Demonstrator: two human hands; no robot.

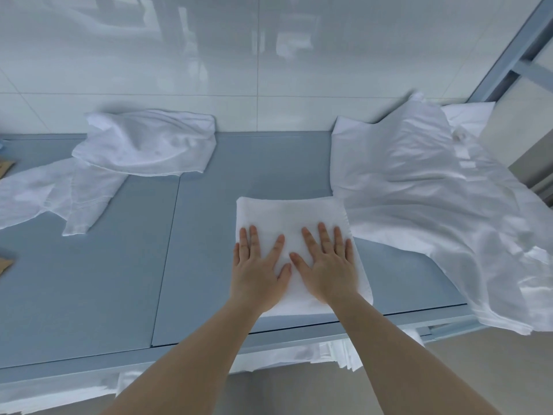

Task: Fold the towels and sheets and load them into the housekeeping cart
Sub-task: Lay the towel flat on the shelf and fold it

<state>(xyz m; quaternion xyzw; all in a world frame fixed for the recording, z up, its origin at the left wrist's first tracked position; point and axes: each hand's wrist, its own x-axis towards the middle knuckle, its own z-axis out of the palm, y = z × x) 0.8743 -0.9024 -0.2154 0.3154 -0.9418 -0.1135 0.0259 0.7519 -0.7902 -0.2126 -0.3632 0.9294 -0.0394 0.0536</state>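
Pressing folded towel (291, 217) flat on blue table (119, 265), white-tiled wall (209, 70) behind.

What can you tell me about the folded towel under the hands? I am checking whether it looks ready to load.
The folded towel is white, soft-looking cloth, folded into a neat, roughly rectangular pad of several layers. It lies flat on the blue table near the front edge. The left hand and right hand press on its near half with straight, spread fingers. Its right edge meets or slips under the rumpled white sheet; which one is unclear.
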